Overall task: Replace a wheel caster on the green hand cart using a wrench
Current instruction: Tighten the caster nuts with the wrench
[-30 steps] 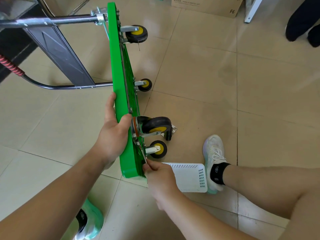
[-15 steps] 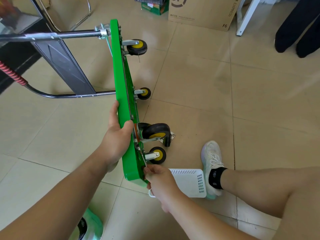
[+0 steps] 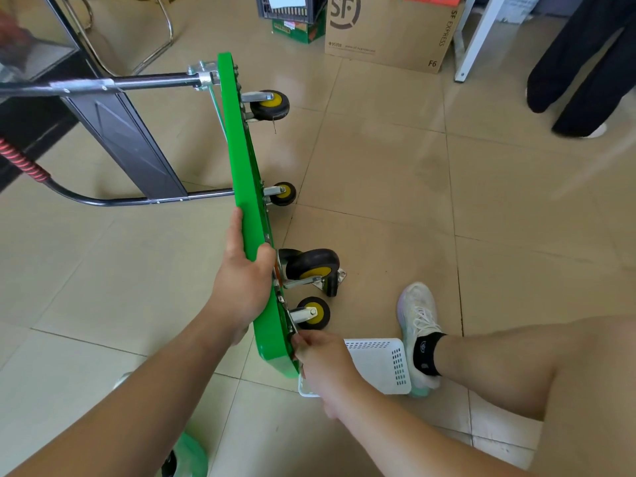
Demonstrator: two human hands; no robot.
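Standing on its long edge on the tiled floor [image 3: 378,173], the green hand cart [image 3: 241,160] runs from far to near through the left-centre of the scene. Its underside faces right and its metal handle [image 3: 137,82] reaches away to the left. A cardboard box [image 3: 389,29] marked SF sits at the far centre, with a dark crate [image 3: 289,8] just left of it. Another person's dark trouser legs [image 3: 578,63] stand at the far right.

A white perforated basket [image 3: 378,363] lies on the floor to the right of the cart's near end, just beside the wearer's white shoe [image 3: 418,325].

The left hand [image 3: 241,280] grips the deck's upper edge towards the near end, with the fingers on the left face and the thumb curled over onto the underside. The right hand [image 3: 320,356] is at the deck's near corner, its fingers pinched on the near end of the wrench.

Four yellow-hubbed casters project to the right from the underside. These are a far upper caster [image 3: 268,105], a far lower caster [image 3: 282,193], a near upper caster [image 3: 311,268] and a near lower caster [image 3: 311,313]. The near upper caster sits just right of the left thumb. A small metal plate and a dark part show just beyond it, and it cannot be told what they belong to.

The wrench [image 3: 292,323] is a thin silver bar lying close along the underside. It runs from the right hand up towards the mounting of the near upper caster. Its working end is too small to make out.
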